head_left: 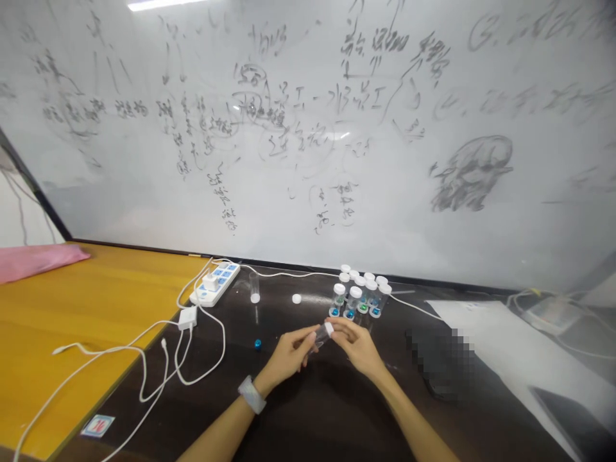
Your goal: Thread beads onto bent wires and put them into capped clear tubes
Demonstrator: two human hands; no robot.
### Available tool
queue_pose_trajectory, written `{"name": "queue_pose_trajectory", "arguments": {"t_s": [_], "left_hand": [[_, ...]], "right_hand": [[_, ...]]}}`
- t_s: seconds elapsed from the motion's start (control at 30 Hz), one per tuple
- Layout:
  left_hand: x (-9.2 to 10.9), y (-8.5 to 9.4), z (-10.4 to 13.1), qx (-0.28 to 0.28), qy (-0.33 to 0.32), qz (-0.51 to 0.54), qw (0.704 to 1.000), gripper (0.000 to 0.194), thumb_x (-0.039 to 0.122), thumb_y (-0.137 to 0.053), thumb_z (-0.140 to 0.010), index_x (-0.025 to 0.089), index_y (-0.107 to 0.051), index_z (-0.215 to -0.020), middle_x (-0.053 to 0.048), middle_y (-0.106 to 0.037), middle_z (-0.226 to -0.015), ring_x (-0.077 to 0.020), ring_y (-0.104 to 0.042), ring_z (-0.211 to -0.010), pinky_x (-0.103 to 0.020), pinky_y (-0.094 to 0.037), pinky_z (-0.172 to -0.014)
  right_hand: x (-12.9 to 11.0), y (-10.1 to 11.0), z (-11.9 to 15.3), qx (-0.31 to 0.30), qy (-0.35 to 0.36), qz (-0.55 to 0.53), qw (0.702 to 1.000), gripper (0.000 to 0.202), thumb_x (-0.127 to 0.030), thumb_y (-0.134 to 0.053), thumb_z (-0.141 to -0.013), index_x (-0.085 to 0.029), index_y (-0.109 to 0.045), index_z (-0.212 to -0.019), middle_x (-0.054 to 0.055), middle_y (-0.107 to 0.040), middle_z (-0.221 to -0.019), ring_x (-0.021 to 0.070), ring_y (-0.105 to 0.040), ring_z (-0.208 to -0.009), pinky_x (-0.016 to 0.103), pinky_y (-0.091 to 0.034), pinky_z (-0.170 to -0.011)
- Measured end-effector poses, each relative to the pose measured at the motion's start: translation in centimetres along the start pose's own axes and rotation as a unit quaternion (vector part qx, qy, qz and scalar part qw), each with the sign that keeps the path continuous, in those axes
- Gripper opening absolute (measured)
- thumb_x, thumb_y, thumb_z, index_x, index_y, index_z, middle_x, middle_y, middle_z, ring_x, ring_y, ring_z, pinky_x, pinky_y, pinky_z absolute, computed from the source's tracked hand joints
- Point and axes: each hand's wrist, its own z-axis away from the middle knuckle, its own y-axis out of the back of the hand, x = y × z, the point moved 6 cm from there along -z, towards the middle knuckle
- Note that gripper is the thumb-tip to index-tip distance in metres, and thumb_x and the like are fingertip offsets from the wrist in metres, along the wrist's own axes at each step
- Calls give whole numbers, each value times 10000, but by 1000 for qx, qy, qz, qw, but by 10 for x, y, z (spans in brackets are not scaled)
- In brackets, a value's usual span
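My left hand (291, 351) is closed around a small clear bottle (321, 336), which is tilted up to the right. The fingers of my right hand (353, 343) pinch the white cap at its upper end. On the dark table to the left lies a shiny blue ball (258, 344). Farther back, an uncapped clear bottle (255, 289) stands near a loose white cap (296, 298). Behind my right hand stand several capped clear bottles (355, 301), some with blue or green balls inside.
A white power strip (216, 285) with tangled white cables lies at the left, by a yellow tabletop (96, 308). White paper (510, 346) and a dark pixelated object (440, 362) are at the right. A whiteboard (308, 237) rises behind the table.
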Motion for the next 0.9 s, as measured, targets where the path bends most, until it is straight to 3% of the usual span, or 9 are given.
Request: {"name": "queue_pose_trajectory", "arguments": {"t_s": [0.2,0.43,0.67,0.9], "left_hand": [[2,-2,4,-16,27,-24,999,539,555,-520,-932,208,-642,-1326,-46,-680,-758,-68,-470,-392,-183,-341,-347],[5,-6,6,-36,44,-18,998,548,556,-514,-936,212,-621,-1349,-37,-654,-742,-63,-463,-390,-175,-320,-335],[5,-9,6,-9,55,-15,998,539,561,-510,-937,205,-651,-1317,-25,-634,-716,-55,-442,-364,-166,-286,-306],[3,-12,7,22,76,-6,997,551,597,-518,-913,161,-720,-1184,-35,-653,-710,-54,-437,-347,-158,-274,-284]], "right_hand": [[2,3,4,8,37,46,998,318,-453,-707,-859,-236,-770,-1082,100,-714,-1147,223,-718,-862,356,-605,-768],[0,-1,6,-9,41,61,997,276,-422,-663,-901,-238,-781,-1071,80,-722,-1029,212,-692,-855,317,-570,-720],[0,-3,8,-2,38,94,995,312,-455,-635,-919,-222,-785,-1065,52,-675,-882,167,-607,-711,276,-499,-617],[-4,-9,7,3,37,102,994,351,-481,-608,-935,-203,-786,-1056,44,-634,-820,162,-570,-694,271,-480,-615]]}}
